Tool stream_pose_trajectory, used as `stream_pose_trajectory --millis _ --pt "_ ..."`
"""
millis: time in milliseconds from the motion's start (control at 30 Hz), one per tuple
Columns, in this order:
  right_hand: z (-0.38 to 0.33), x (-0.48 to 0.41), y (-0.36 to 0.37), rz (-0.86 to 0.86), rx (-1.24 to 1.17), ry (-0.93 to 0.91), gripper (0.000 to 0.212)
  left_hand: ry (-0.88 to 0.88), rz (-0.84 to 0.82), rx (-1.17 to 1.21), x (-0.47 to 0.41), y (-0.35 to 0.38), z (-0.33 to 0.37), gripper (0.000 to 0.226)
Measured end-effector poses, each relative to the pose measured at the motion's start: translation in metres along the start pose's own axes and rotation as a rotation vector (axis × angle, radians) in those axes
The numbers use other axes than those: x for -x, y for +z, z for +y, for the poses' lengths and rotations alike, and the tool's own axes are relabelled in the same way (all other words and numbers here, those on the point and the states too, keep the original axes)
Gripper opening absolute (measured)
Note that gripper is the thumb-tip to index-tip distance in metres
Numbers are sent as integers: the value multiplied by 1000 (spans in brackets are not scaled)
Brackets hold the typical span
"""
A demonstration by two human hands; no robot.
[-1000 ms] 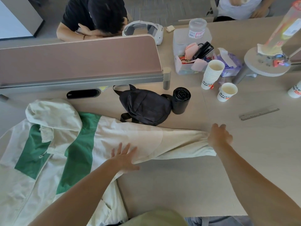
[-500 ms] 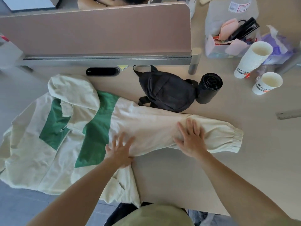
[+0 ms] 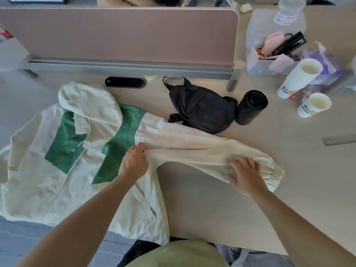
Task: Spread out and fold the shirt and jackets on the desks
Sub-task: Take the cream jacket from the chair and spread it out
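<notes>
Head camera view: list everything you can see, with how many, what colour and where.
jacket: 1, cream with green panels, spread on the desk's left side, one sleeve stretched to the right
bag: 1, black, just behind the sleeve
roll: 1, black, beside the bag on its right
paper cups: 1 stack and 1 single, white, far right
storage box: 1, clear, behind the cups
bottle: 1, clear, behind the box
ruler: 1, grey, right edge
divider: 1, brownish pink, along the back of the desk
desk: 1, light wood
left hand: 1, pinches the sleeve near the shoulder
right hand: 1, grips the sleeve near the cuff
</notes>
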State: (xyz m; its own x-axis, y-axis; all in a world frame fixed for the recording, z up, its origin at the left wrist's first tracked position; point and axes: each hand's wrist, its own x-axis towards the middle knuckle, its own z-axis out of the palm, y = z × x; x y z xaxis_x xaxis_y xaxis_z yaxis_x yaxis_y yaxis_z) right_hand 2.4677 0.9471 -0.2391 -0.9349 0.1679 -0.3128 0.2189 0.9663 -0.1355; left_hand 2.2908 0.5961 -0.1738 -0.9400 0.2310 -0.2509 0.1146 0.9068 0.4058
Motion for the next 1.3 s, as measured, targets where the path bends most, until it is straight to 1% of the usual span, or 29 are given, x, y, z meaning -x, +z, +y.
stream_pose_trajectory --millis 33,100,133,200,267,333,400,433,467,500,533,567,600,633,667,700,733,800,867,900,933,967,1033,1100,1133,1167,1233,1267,1300 --pt "0 2 -1 -42 -25 -11 55 0 1 11 -2 -4 1 33" --pt "0 7 1 -108 -87 -39 62 -10 -36 14 -6 -12 2 35" --pt "2 10 4 -115 -98 -57 64 -22 -67 1 -8 -15 3 35" --pt "9 16 8 -62 -103 -91 56 -28 -116 -34 -9 -17 9 32" --pt "19 23 10 57 -70 -87 52 -35 -128 -43 -8 -13 17 31" --pt "28 29 2 244 18 -81 45 -98 -83 -60 -8 -11 29 26" --pt "37 33 -11 463 41 -67 31 -194 -28 6 -15 -9 41 26" --pt "42 32 -16 539 43 -42 29 -225 -35 73 -20 -12 48 26" --pt "45 31 -22 570 53 -5 30 -246 -78 109 -25 -16 54 26" --pt "48 30 -27 549 62 43 32 -265 -152 116 -30 -18 60 25" --pt "49 29 -30 470 81 120 34 -259 -187 122 -32 -23 68 24" --pt "47 31 -31 314 108 219 36 -241 -272 32 -33 -20 69 26" --pt "44 32 -31 151 123 319 38 -178 -283 -40 -31 -13 66 29" --pt "41 32 -28 38 139 384 38 -185 -290 27 -29 -5 61 31" --pt "36 31 -24 -12 131 407 39 -165 -294 20 -24 -2 58 30" --pt "29 30 -20 -17 100 376 39 -128 -272 -33 -20 3 52 29" --pt "19 28 -15 1 68 302 38 -105 -256 -46 -16 5 49 29" --pt "-9 22 0 94 -34 86 31 -111 -220 -111 -7 6 41 28" --pt "-48 16 10 176 -92 -152 26 -221 -144 -91 -2 4 27 37" --pt "-68 10 13 171 -121 -227 27 -299 -100 -53 1 2 19 46" --pt "-85 4 15 152 -156 -263 29 -390 -53 -24 5 -2 11 55" --pt "-98 -3 18 133 -186 -268 32 -485 -9 -15 10 -5 0 63" --pt "-110 -19 22 107 -225 -222 38 -672 10 -48 20 -12 -19 78" --pt "-113 -32 25 113 -233 -188 32 -803 3 -39 33 -13 -47 89" --pt "-111 -36 25 124 -237 -184 27 -840 -21 33 39 -13 -59 91" --pt "-108 -40 25 129 -238 -186 23 -864 -54 135 46 -13 -68 89" --pt "-100 -43 24 135 -229 -214 25 -866 -104 366 61 -14 -84 71" --pt "-95 -43 24 130 -225 -237 31 -866 -162 464 67 -17 -90 66" --pt "-90 -41 25 125 -220 -264 35 -858 -270 545 73 -21 -95 67"
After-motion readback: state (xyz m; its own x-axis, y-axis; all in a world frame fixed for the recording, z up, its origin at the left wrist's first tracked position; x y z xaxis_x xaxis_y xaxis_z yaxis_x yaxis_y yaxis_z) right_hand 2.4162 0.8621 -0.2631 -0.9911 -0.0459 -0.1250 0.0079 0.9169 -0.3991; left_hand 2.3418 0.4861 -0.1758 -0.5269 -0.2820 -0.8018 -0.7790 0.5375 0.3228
